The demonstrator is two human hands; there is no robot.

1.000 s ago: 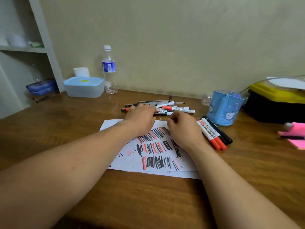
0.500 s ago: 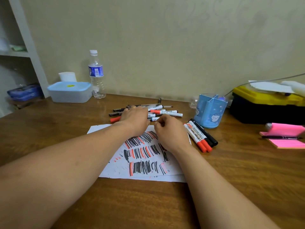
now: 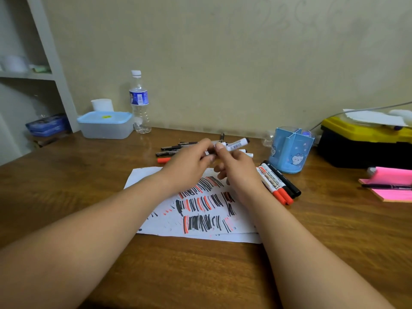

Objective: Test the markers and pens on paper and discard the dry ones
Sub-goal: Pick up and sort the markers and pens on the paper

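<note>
Markers are the business here. One white marker (image 3: 236, 144), a smooth round barrel with a dark tip at its far end, is held up above the paper (image 3: 142, 177) between both hands. The left hand (image 3: 189, 168) has its fingers curled round the marker's near end, and the right hand (image 3: 238, 175) pinches the barrel between thumb and forefinger, its other fingers loosely bent below.

The paper lies flat on the wooden table (image 3: 66, 186) with its streaky brown grain, and is covered in rows of short black and red strokes. Behind the hands sits the pile of pens and markers (image 3: 171, 148) — slim dark pens and white barrels, with one red cap poking out at the left. Just right of the paper, three markers (image 3: 276, 184) lie side by side, touching: two with red caps and one black.

A blue plastic pen holder (image 3: 289, 152) with cartoon faces stands near them. Further back are a clear ribbed water bottle (image 3: 139, 103) and a frosted box (image 3: 106, 127) with a blue lid — the two just beside each other.
</note>
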